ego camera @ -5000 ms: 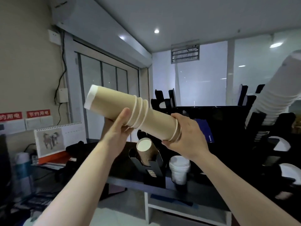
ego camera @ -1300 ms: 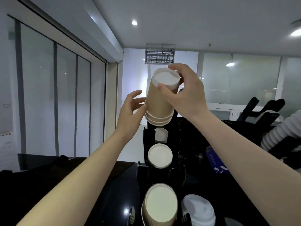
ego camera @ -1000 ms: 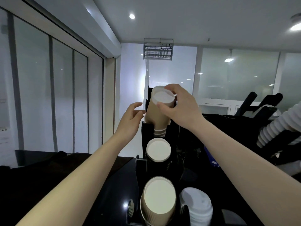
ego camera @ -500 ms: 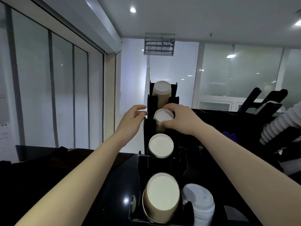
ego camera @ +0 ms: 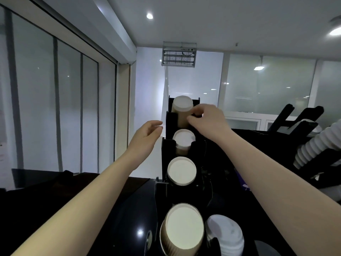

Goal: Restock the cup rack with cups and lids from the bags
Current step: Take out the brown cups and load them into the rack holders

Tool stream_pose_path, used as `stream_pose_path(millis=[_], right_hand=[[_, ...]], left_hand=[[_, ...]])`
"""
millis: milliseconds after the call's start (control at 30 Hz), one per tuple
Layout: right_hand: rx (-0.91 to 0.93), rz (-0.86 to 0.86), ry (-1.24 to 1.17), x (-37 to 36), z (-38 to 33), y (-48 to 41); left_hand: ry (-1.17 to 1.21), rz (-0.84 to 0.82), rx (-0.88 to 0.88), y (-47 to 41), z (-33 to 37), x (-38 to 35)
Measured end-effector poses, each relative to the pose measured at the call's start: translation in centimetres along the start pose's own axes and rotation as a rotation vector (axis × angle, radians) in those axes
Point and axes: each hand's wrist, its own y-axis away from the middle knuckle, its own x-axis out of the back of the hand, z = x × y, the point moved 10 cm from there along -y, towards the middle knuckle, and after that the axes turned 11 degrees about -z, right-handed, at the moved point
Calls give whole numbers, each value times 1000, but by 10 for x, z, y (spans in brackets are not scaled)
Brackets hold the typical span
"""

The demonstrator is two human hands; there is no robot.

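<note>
The black tiered cup rack (ego camera: 200, 145) stands in front of me with a stack of brown paper cups in each slot. The top stack (ego camera: 181, 108), second stack (ego camera: 183, 139), third stack (ego camera: 181, 170) and nearest stack (ego camera: 184, 230) all show white insides. My right hand (ego camera: 206, 119) hovers just above the second stack, its loosely curled fingertips by the right side of the top stack and nothing held. My left hand (ego camera: 145, 135) hangs relaxed beside the rack's left wall and does not touch it. A stack of white lids (ego camera: 225, 235) sits to the right of the nearest cups.
The rack stands on a glossy black counter (ego camera: 120, 209). A long slanted row of white lids (ego camera: 317, 145) lies in another black holder at the right. Glass panels (ego camera: 55, 108) fill the left side.
My right hand pushed the brown cup stack down into the second slot, let go of it and rose to the level of the top stack. My left hand stayed beside the rack.
</note>
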Motion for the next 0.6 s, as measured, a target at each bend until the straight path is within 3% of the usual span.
stream_pose_path(millis=[100, 300, 600], right_hand=[[11, 160, -26, 21, 2, -15], [4, -29, 257, -12, -2, -51], [49, -62, 23, -28, 20, -72]], left_hand=[[-28, 31, -30, -7, 7, 10], [84, 50, 0, -37, 2, 18], [186, 29, 141, -90, -28, 1]])
